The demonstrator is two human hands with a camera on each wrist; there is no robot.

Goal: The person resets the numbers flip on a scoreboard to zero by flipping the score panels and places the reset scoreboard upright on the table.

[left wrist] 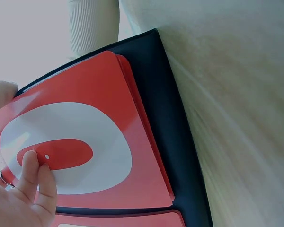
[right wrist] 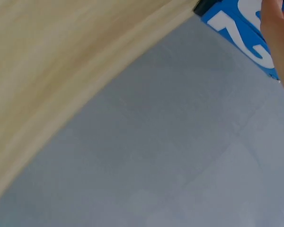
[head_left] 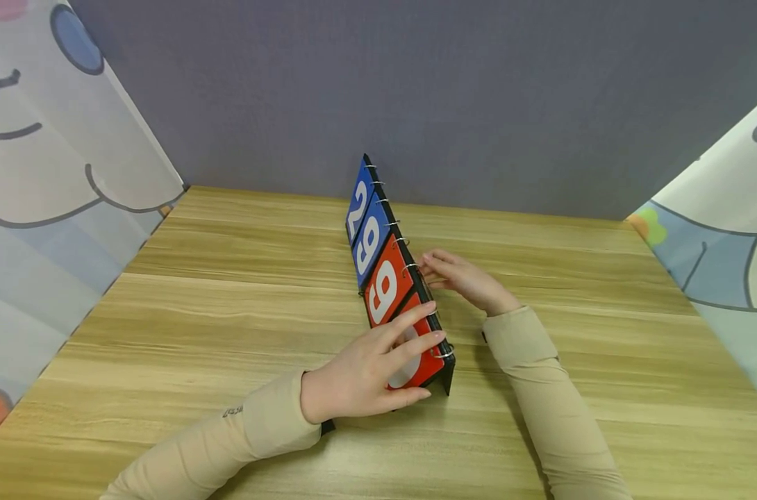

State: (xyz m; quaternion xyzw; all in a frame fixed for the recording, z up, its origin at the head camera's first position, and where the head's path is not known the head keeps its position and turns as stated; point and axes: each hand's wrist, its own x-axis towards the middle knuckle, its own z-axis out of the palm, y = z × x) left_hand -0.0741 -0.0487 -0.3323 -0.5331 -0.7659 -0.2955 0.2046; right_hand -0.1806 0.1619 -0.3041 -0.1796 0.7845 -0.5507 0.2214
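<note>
- Left hand: fingers spread, touching near red "0" card.
- Right hand: fingers loosely bent, at right side of scoreboard.
- Scoreboard: black, tent-like, mid-table; rings hold red cards near, blue cards far.

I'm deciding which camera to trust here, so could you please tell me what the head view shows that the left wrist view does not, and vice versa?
Only the head view shows the right hand, the two blue number cards, the grey wall and the cartoon-printed panels.

Only the left wrist view shows the white 0 nearly whole, plus another red card's edge behind the front red card.

Both show the left hand, red number cards, the scoreboard's black backing, at least one metal ring and the wooden table.
</note>
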